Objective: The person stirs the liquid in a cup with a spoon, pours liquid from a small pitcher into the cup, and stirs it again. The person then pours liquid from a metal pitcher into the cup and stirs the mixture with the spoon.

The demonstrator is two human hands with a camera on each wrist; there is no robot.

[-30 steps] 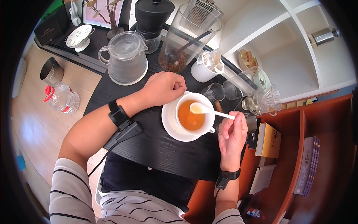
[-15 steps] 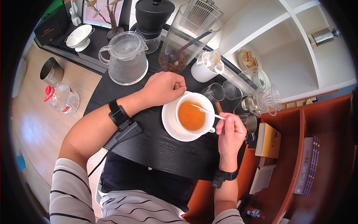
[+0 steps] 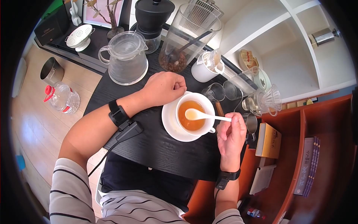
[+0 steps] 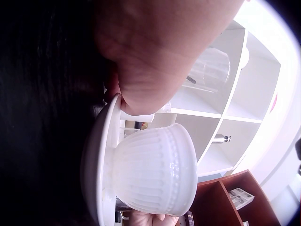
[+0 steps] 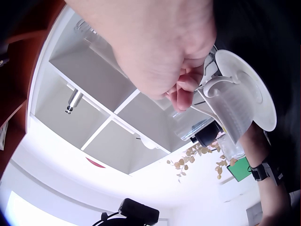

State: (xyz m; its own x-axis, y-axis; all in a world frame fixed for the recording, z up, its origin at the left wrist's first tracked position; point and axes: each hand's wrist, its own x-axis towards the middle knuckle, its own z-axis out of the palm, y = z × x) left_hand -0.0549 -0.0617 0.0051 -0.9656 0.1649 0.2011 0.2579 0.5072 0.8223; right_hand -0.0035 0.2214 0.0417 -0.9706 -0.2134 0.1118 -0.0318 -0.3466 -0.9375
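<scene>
A white teacup (image 3: pixel 210 108) of amber liquid stands on a white saucer (image 3: pixel 170 128); ribs run down the cup's side in the left wrist view. My right hand (image 3: pixel 232 138) pinches the handle end of a white spoon (image 3: pixel 212 117) between thumb and fingers. The spoon's bowl, with some liquid in it, is over the cup's opening. At the far left of the cup, my left hand (image 3: pixel 164 87) has its fingers curled at the saucer's rim and grips it there; the fingertips are partly hidden in the head view.
Behind the cup are a lidded glass pot (image 3: pixel 128 63), a tall glass container (image 3: pixel 175 61) of dark beans, a black grinder (image 3: pixel 153 16) and a white mug (image 3: pixel 203 71) with a drip bag. Small glasses (image 3: pixel 214 92) stand close to the cup's right. A wooden bookshelf (image 3: pixel 289 149) flanks the table.
The spoon dipped into the liquid half a second ago and now shows its bowl face up, higher in the cup. My right hand turned with it; my left hand stayed still.
</scene>
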